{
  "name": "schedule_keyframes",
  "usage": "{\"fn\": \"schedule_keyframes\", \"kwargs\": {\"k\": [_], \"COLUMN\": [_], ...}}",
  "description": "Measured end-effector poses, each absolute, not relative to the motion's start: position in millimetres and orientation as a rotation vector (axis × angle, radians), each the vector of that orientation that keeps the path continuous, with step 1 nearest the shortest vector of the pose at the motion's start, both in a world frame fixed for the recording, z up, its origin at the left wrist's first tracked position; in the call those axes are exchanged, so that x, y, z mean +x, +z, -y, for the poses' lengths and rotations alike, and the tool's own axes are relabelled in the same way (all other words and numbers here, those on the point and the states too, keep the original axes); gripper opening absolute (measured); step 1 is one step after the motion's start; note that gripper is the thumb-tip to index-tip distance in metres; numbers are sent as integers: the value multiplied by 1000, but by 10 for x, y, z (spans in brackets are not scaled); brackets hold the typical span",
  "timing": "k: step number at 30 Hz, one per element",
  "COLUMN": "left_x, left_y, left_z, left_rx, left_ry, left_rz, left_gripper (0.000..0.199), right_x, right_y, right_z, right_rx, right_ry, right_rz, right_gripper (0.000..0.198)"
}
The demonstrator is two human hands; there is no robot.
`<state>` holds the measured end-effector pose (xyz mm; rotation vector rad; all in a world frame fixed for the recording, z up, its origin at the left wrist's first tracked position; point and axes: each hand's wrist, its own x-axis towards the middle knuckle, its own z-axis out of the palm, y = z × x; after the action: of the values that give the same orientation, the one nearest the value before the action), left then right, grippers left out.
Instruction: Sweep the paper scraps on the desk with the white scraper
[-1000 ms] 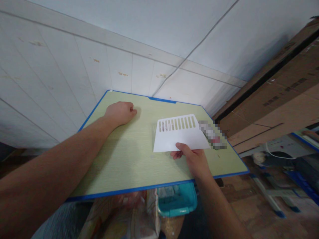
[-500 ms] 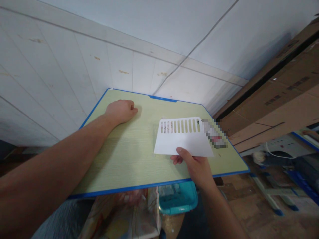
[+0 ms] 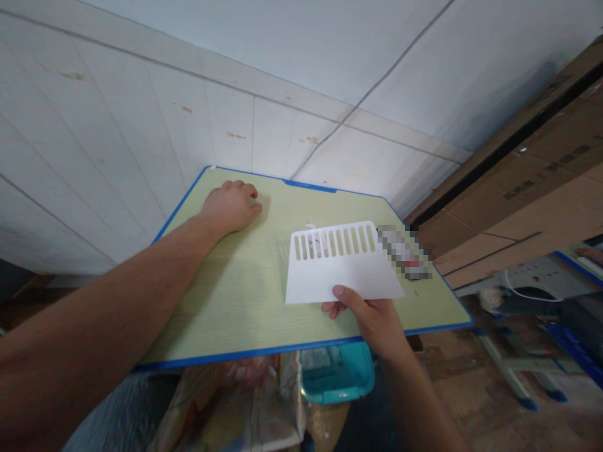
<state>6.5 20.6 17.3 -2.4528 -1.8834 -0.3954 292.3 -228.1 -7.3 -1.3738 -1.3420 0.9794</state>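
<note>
A white sheet (image 3: 336,276) with a row of rounded slots along its far edge is pinched by my right hand (image 3: 362,314), thumb on top and fingers beneath. The sheet is held tilted above the desk. Through its left slots show pale pinkish bits, too small to name, and a whitish scrap (image 3: 309,224) peeks out past the far edge. My left hand (image 3: 232,204) rests on the desktop (image 3: 240,289) at the far left, fingers loosely bent and slightly apart, with nothing visible in them.
A pixelated flat item (image 3: 405,254) lies at the desk's right side. Large cardboard boxes (image 3: 518,194) stand to the right, and a white panelled wall (image 3: 226,113) closes the back. Below the front edge are a teal bin (image 3: 336,392) and a patterned bag (image 3: 235,414).
The sheet has tilted, its left side coming nearer to me and its slots shifting left. My left hand's fingers have loosened from a tighter curl, staying in about the same place.
</note>
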Motion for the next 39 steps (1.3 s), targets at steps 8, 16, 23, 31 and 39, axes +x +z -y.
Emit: {"fn": "schedule_keyframes", "kwargs": {"k": [8,16,23,31,39], "left_x": [48,39,33,55,45], "left_y": [59,54,42,86,68], "left_z": [-278,-281,-299,-256,-277], "left_rx": [-2530,-2554,-2546,-2541,-2544], "left_ry": [-343,-337,-355,-317,-335], "left_rz": [1914,1913,1893,1913,1908], "left_gripper": [74,76,75,79,77], "right_x": [2877,2740,2809,2777,2769], "right_y": [-4,-75,-53,11,6], "right_z": [2409,2440,2431,2437,2460], "right_rx": [-1318,-1350,-1344,-1337,-1319], "right_ry": [982,930,1007,1076,1106], "right_rz": [1345,1182,1253,1300,1310], "right_gripper": [41,37,38,39,37]}}
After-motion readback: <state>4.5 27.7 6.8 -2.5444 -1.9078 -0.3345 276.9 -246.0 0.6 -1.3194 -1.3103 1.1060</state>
